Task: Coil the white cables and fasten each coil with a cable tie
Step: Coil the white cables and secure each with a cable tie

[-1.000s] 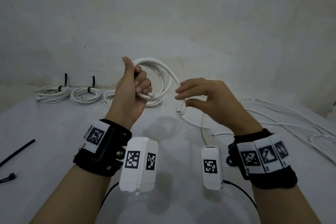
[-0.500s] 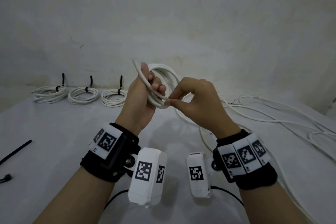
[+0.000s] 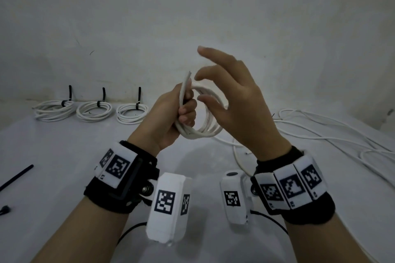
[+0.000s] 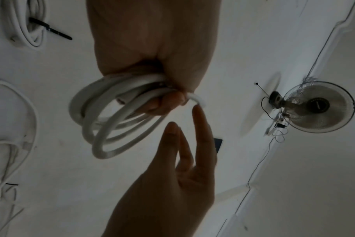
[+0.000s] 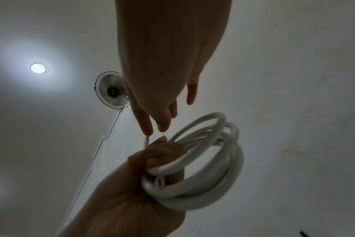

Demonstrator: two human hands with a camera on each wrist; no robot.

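My left hand [image 3: 181, 113] grips a coil of white cable [image 3: 208, 126] in its fist above the table, several loops hanging to the right and one cut end sticking up past the thumb. The same coil [image 4: 103, 121] and the same coil [image 5: 219, 176] show in both wrist views. My right hand [image 3: 224, 92] hovers just right of the coil with fingers spread and straight, holding nothing; its fingertips [image 4: 197, 112] are close to the cable end.
Three tied coils [image 3: 94, 111] with black cable ties stand in a row at the back left by the wall. Loose white cables [image 3: 331, 134] sprawl over the right of the table. A black cable tie [image 3: 17, 177] lies at the left edge.
My right hand let go of the cable end it pinched at the coil and lifted away with fingers spread. The left hand keeps hold of the coil.
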